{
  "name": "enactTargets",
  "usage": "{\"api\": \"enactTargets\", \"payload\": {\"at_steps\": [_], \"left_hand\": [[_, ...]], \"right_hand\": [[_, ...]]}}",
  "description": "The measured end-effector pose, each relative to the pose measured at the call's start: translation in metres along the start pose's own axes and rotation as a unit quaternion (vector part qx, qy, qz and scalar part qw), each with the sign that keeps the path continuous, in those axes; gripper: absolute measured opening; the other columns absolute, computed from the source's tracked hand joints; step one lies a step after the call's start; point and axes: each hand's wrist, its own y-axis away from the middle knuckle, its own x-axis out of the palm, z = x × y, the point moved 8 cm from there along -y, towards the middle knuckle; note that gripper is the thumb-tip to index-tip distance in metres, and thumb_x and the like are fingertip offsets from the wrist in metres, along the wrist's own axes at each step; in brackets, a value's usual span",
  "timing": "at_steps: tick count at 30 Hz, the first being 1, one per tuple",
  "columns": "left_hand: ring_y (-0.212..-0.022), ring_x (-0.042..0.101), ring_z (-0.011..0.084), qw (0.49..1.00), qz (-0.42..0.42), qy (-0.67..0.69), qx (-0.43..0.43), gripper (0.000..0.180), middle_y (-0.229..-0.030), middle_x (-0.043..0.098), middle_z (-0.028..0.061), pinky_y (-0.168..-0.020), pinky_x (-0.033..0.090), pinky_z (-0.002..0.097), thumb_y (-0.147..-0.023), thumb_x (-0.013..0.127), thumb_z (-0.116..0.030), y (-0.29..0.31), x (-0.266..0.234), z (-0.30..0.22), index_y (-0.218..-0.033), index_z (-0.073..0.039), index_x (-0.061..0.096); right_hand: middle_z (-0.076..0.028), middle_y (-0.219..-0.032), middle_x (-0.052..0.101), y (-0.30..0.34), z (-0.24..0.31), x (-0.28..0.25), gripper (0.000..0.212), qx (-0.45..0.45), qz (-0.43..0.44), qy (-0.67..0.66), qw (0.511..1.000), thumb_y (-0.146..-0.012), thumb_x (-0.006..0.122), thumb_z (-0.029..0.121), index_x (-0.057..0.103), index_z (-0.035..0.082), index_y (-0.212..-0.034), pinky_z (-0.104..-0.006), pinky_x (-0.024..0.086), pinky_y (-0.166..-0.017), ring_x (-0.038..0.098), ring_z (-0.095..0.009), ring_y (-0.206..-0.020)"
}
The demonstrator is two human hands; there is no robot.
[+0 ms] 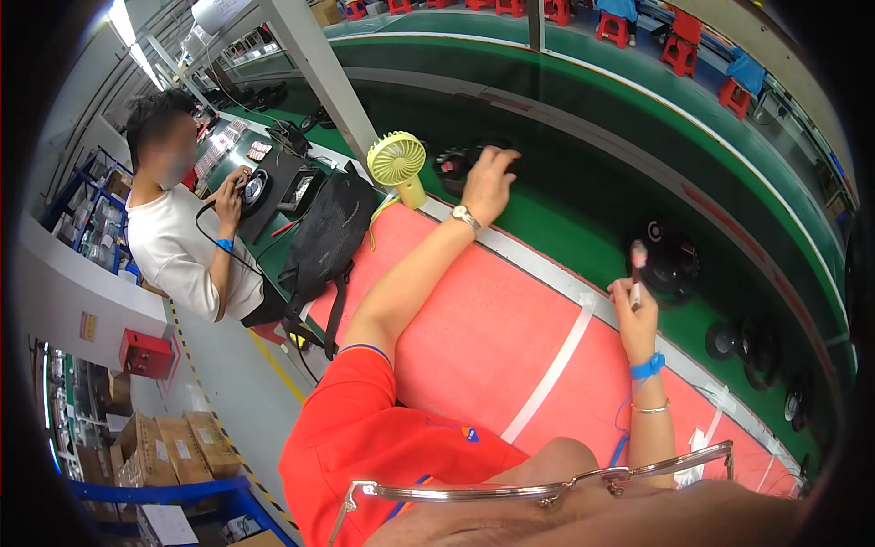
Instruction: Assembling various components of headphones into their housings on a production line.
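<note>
Left hand (488, 182): fingers closed over a round black speaker part (456, 166) on the green conveyor belt (565, 228), just beyond the red table (483, 337) edge. Right hand (635, 314): pinched on a slim pink-tipped pen (636, 269), upright beside another round black speaker unit (673, 260). Open red surface lies between both forearms.

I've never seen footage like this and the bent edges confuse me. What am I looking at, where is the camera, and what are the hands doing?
It is one fisheye camera worn on a person's head, looking down; the lens bends straight lines. The left hand reaches onto a black round part on the green conveyor belt. The right hand holds a small pen-like tool upright near another black round part. A red mat covers the bench, with a yellow fan. A co-worker sits to the left.
</note>
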Motion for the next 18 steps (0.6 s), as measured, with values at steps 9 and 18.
{"api": "enactTargets", "payload": {"at_steps": [9, 18], "left_hand": [[-0.093, 0.055, 0.0309, 0.961, 0.219, 0.15, 0.073, 0.041, -0.104, 0.052, 0.0122, -0.079, 0.046, 0.0391, -0.074, 0.064, -0.005, 0.053, 0.031, -0.156, -0.114, -0.01, 0.055], [-0.077, 0.066, 0.0168, 0.882, 0.314, 0.338, -0.094, 0.025, -0.09, 0.063, 0.0111, -0.068, 0.051, 0.0279, -0.085, 0.062, -0.011, 0.05, 0.04, -0.145, -0.106, 0.0, 0.057]], "right_hand": [[-0.009, -0.079, 0.06, 0.012, 0.006, 0.025, 0.045, 0.208, 0.047, -0.35, 0.912, -0.095, 0.049, 0.042, 0.042, 0.003, -0.118, -0.0188, 0.02, -0.034, 0.045, -0.008, -0.045], [-0.002, -0.062, 0.045, 0.012, -0.007, 0.016, 0.041, 0.214, -0.001, -0.252, 0.944, -0.092, 0.058, 0.024, 0.039, 0.0, -0.118, -0.0197, 0.02, -0.036, 0.039, -0.007, -0.041]]}}
